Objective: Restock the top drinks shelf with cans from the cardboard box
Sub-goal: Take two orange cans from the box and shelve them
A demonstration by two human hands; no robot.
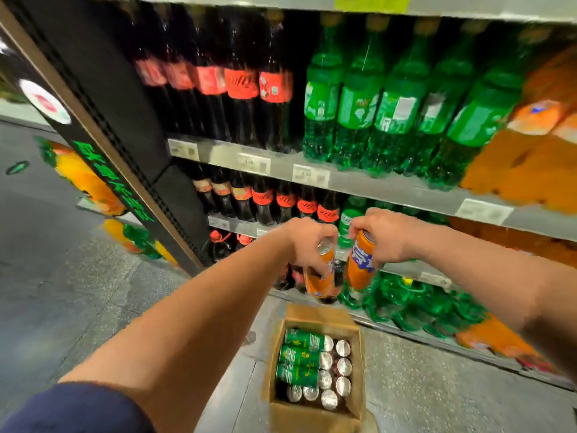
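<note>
Now, left hand (307, 242) tight round one orange can (321, 278), right hand (387, 237) round a second can (360, 265), above the cardboard box (315, 415)

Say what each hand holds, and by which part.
Left hand grips the left orange can near its top; right hand, the right orange can likewise.

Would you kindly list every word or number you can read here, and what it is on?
"3.50": price tag under the green bottles, faint.
Other price tags: too blurred.
Green signage on black side panel: unreadable.
Orange cans in left hand and right hand, green cans in box, bottle labels: blurred.
</note>
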